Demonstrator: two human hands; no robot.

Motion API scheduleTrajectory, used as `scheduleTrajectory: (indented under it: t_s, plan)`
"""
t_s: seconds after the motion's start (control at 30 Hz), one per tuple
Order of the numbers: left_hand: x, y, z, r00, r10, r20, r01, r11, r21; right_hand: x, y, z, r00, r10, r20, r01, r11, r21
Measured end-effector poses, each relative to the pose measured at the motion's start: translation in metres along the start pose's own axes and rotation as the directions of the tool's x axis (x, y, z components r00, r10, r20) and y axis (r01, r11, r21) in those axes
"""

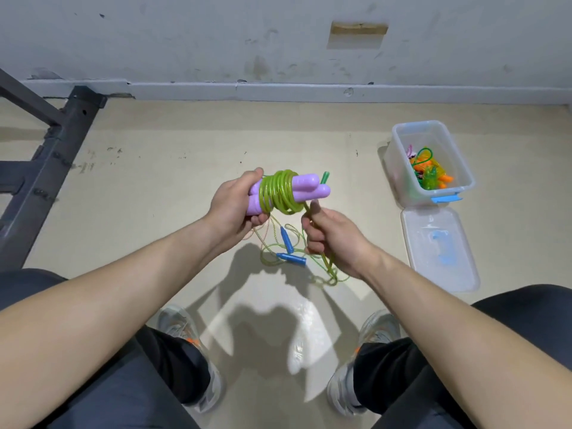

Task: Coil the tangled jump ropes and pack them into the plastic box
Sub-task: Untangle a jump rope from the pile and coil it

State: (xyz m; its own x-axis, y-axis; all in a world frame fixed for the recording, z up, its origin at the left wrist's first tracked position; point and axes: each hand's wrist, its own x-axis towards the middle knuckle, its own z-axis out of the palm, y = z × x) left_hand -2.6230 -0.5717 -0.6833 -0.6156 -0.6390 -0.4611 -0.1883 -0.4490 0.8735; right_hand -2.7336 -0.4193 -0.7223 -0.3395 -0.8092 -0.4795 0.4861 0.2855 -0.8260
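My left hand (235,201) grips two purple handles (306,188) held side by side, with green rope (280,191) wound round them in several turns. My right hand (331,236) grips the loose tail of that green rope just below the coil; the tail hangs down to the floor. Below my hands lies another jump rope with blue handles (289,246) and a thin pale cord, still tangled. The clear plastic box (464,178) stands open at the right and holds coiled ropes with orange and green parts.
The box's clear lid (439,252) with blue clips lies flat on the floor in front of the box. A dark metal frame (52,156) stands at the left by the wall. My knees and grey shoes (182,332) are at the bottom.
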Motion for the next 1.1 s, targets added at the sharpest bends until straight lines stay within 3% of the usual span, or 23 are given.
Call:
scheduleTrajectory:
  t_s: [0.07,0.1,0.17,0.23,0.3,0.4,0.47,0.53,0.6,0.67,0.73,0.8,0.87,0.93,1.1]
  plan:
    - [0.006,-0.002,-0.003,0.997,0.049,-0.062,-0.047,0.998,0.036,-0.004,0.005,0.009,0.996,0.006,-0.088,-0.016,0.993,-0.115]
    - [0.008,-0.005,-0.006,0.993,0.083,-0.083,-0.078,0.995,0.065,-0.005,0.008,0.014,0.990,-0.044,-0.134,0.005,0.962,-0.272]
    - [0.011,-0.010,-0.008,0.972,0.166,-0.168,-0.132,0.971,0.199,-0.011,0.011,0.025,0.974,-0.188,-0.126,0.055,0.738,-0.672]
    - [0.014,-0.012,-0.011,0.924,0.271,-0.270,-0.146,0.902,0.407,-0.015,0.011,0.032,0.974,-0.217,-0.067,0.054,0.508,-0.860]
    - [0.016,-0.013,-0.014,0.895,0.346,-0.282,-0.142,0.820,0.555,-0.018,0.003,0.036,0.969,-0.239,-0.063,0.024,0.347,-0.938]
    - [0.014,-0.013,-0.015,0.917,0.343,-0.206,-0.145,0.765,0.628,-0.022,-0.023,0.027,0.944,-0.329,-0.024,-0.008,0.050,-0.999]
    - [0.009,-0.015,-0.010,0.947,0.303,-0.109,-0.160,0.736,0.657,-0.025,-0.043,0.018,0.925,-0.365,0.103,0.085,-0.065,-0.994]
    - [0.003,-0.017,-0.004,0.970,0.244,0.013,-0.184,0.694,0.696,-0.026,-0.058,0.010,0.916,-0.331,0.228,0.206,-0.100,-0.973]
    - [-0.001,-0.017,-0.002,0.980,0.161,0.115,-0.196,0.697,0.690,-0.024,-0.064,0.002,0.921,-0.295,0.256,0.268,-0.003,-0.964]
    - [-0.001,-0.014,-0.004,0.980,0.072,0.184,-0.175,0.749,0.639,-0.020,-0.065,-0.008,0.912,-0.319,0.258,0.356,0.304,-0.883]
    - [-0.001,-0.009,-0.003,0.971,0.018,0.238,-0.151,0.819,0.554,-0.018,-0.064,-0.017,0.915,-0.324,0.239,0.400,0.653,-0.644]
    - [-0.002,-0.007,0.001,0.961,-0.001,0.275,-0.125,0.888,0.442,-0.016,-0.057,-0.017,0.934,-0.286,0.213,0.346,0.872,-0.347]
    - [-0.003,-0.008,0.002,0.963,-0.018,0.268,-0.076,0.939,0.335,-0.016,-0.046,-0.007,0.957,-0.239,0.164,0.257,0.961,-0.101]
    - [-0.004,-0.010,0.001,0.973,-0.037,0.229,-0.028,0.961,0.274,-0.015,-0.033,0.002,0.977,-0.187,0.101,0.185,0.982,0.023]
    - [-0.001,-0.011,0.000,0.999,-0.029,0.034,0.025,0.991,0.131,-0.009,-0.012,0.008,0.994,-0.028,-0.108,0.035,0.997,0.064]
